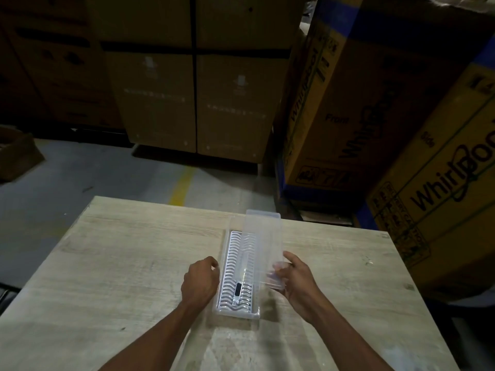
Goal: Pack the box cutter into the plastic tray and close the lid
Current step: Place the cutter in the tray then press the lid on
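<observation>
A clear plastic tray (229, 271) with a ribbed white insert lies lengthwise on the wooden table (120, 263). The box cutter (239, 283), silvery with a black slider, rests along the tray's middle. The transparent lid (265, 242) stands tilted up from the tray's right side. My right hand (296, 279) grips the lid's near end, fingers showing through the plastic. My left hand (201, 282) is curled against the tray's left wall; whether it grips the wall is unclear.
Large yellow and blue appliance cartons (401, 129) stand close to the table's right and far right. Brown cartons (198, 89) line the back. A concrete floor with a yellow stripe (182, 188) lies beyond the table's far edge.
</observation>
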Available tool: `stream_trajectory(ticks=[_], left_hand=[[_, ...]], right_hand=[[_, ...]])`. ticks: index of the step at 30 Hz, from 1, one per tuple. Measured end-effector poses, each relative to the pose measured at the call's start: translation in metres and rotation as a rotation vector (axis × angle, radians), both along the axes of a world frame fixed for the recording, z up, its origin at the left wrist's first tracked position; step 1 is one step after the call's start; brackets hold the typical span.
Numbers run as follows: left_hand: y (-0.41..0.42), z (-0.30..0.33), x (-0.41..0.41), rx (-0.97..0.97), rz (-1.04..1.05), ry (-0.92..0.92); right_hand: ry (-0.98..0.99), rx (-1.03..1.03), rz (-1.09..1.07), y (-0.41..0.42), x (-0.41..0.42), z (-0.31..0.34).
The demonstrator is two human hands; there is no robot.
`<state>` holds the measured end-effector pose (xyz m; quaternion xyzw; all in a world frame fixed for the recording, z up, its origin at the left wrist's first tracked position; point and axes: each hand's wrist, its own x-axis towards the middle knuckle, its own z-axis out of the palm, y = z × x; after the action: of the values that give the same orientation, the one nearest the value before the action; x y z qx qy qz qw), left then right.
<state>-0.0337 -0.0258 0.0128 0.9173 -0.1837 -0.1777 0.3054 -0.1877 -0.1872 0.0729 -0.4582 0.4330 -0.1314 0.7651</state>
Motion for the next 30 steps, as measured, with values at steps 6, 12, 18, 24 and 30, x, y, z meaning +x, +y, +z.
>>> stream_trajectory(ticks=[6,12,18,24,30], left_hand=[[0.001,-0.003,0.002,-0.057,-0.004,0.068],[0.002,-0.004,0.004,-0.059,-0.032,0.088],[0.004,-0.005,0.007,-0.06,-0.022,0.15],[0.004,-0.005,0.009,-0.096,-0.014,0.185],[0.003,0.001,0.006,-0.097,-0.006,0.182]], right_hand=[[0.035,-0.003,0.078,0.01,0.004,-0.001],[0.101,-0.037,0.168,0.019,0.009,-0.006],[0.204,-0.159,0.251,0.03,0.008,-0.01],[0.32,-0.386,0.375,0.035,-0.001,-0.016],[0.37,-0.632,0.463,0.042,-0.004,-0.017]])
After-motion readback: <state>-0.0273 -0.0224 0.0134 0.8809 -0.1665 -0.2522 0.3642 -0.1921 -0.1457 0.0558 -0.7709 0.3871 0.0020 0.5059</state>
